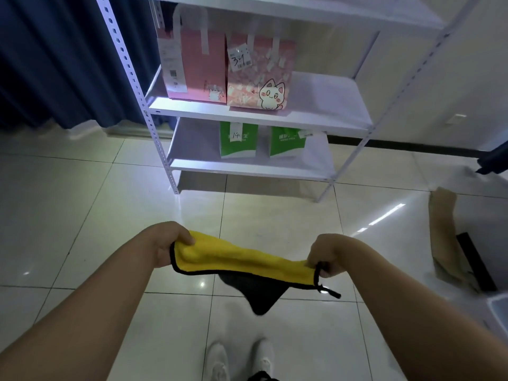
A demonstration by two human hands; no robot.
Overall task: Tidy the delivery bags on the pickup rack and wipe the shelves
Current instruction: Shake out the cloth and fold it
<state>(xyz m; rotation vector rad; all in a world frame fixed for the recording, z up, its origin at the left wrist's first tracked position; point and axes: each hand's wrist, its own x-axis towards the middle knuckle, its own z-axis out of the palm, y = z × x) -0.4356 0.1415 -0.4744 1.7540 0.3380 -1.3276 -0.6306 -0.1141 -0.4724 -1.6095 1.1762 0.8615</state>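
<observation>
A yellow cloth (236,261) with black edging and a dark underside is stretched between my hands above the floor. My left hand (167,243) grips its left end. My right hand (327,255) pinches its right corner, where a black loop hangs. Ahead stands the white metal rack (275,116). Two pink bags sit side by side on its middle shelf: a plain pink bag (198,64) and a cat-print bag (261,75) tagged 34. Two green bags (237,140) (287,141) stand upright on the bottom shelf.
A dark blue curtain (60,64) hangs left of the rack. A brown cardboard piece (446,232) and a black strip (475,262) lie on the tiled floor at right, by a clear bin (499,309). My white shoes (239,358) show below.
</observation>
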